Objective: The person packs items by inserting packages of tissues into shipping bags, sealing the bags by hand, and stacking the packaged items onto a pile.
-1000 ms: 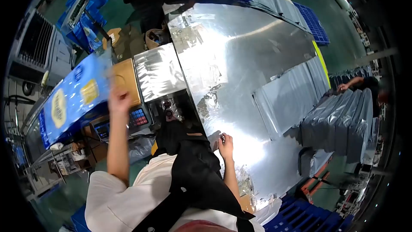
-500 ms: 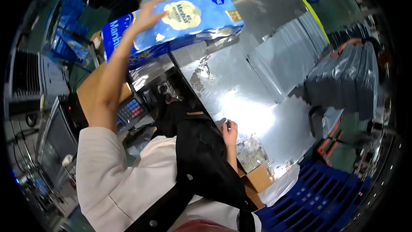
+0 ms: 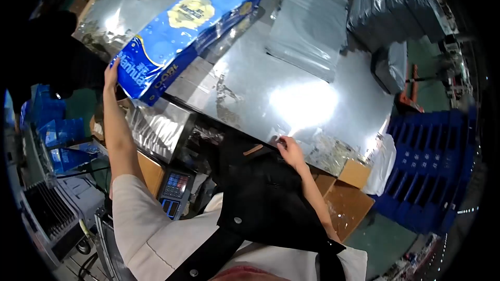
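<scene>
A long blue plastic-wrapped package (image 3: 172,34) with a cream label lies slantwise on the metal table (image 3: 250,83), its lower left corner by the edge. My left hand (image 3: 111,74) grips that left end, with its fingertips on the wrapper and part of the hand out of sight. At the table's front edge my right hand (image 3: 290,152) rests with its fingers loosely bent and apart, and nothing visible in it.
Flat grey bags (image 3: 310,26) lie on the table's far side, beside a tall grey stack (image 3: 393,8). A scale keypad (image 3: 176,184) and metal plate (image 3: 156,127) are at the lower left. Blue pallets (image 3: 427,166) stand right. A person in black (image 3: 57,57) is at the left.
The blue package has moved from over the scale onto the table, with my left hand shifting to its left end. The view has turned. My right hand stays by the table edge.
</scene>
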Demonstrator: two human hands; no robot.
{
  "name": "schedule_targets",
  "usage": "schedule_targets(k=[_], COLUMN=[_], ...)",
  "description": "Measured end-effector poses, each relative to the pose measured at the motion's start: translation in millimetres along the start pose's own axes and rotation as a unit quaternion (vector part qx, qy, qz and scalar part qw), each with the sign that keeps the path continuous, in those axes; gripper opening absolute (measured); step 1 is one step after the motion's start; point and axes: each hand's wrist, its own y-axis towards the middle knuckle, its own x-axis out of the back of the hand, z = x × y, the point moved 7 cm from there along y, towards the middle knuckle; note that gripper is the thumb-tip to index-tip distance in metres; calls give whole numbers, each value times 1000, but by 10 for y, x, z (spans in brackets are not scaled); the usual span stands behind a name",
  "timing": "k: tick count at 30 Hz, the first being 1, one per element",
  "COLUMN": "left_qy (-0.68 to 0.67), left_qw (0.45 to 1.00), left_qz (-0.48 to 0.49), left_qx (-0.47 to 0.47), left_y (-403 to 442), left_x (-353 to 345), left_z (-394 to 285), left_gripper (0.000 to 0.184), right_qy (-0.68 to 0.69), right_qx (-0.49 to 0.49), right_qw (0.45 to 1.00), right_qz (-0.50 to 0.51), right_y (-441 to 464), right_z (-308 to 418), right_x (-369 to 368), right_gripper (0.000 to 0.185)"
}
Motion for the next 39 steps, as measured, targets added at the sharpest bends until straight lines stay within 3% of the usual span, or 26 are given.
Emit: schedule_targets(k=[2,3,6,8,10,11,12,14,15,16,18,19,20,22,23,24,27,33,38,39], left_qy=[8,55,130,450,334,326,317,241,221,202,166,132,91,97,92,68,-30,-32,-49,-124], left_qw=[998,991,983,869,908,909,911,921,933,942,962,965,966,967,971,971,969,958,954,952], left_qz=[52,87,120,204,253,258,261,297,276,247,214,218,232,230,215,218,228,135,131,131], left_qx=[-22,-80,-56,-34,-13,6,26,-70,-65,-108,-28,-56,-73,-52,-52,-71,-87,-251,-265,-248], left_y=[-83,-109,-857,-1144,-1834,-2076,-2262,-2458,-2592,-2572,-2728,-2783,-2842,-2951,-3002,-3007,-3150,-3344,-3412,-3291], left_x=[-176,-277,-842,-1172,-1767,-1983,-2156,-2512,-2644,-2716,-2813,-2840,-2861,-2846,-2819,-2801,-2764,-2746,-2702,-2593], left_z=[-66,-72,-177,240,150,142,157,405,383,567,591,518,453,257,107,10,-527,-1392,-1596,-1534], left_gripper=[38,38,39,38,38,37,36,29,23,20,21,21,23,26,28,29,32,31,31,31], right_qy=[42,101,82,57,92,121,147,166,171,214,193,186,189,327,359,359,509,522,540,542], right_qx=[-42,-56,-105,-87,-20,-9,-21,68,57,31,-91,-72,-75,61,51,51,125,174,170,175], right_qw=[995,992,987,989,993,992,988,984,984,976,974,978,978,942,932,932,851,835,824,821], right_qz=[79,48,90,103,68,20,51,-4,8,-14,78,55,54,-29,-6,-8,9,-4,-28,-35], right_y=[-74,-119,-37,144,390,531,628,860,976,1009,1169,1085,1049,995,892,865,761,633,484,446], right_z=[14,-143,-335,-111,161,150,364,535,575,647,420,557,510,541,672,706,1079,1584,1676,1711], right_x=[-44,-90,-207,-202,-219,-280,-195,-148,-155,-67,-139,3,-27,83,232,327,709,1432,1662,1690], right_gripper=[30,32,35,36,40,47,60,78,81,69,48,33,33,25,18,18,17,18,17,16])
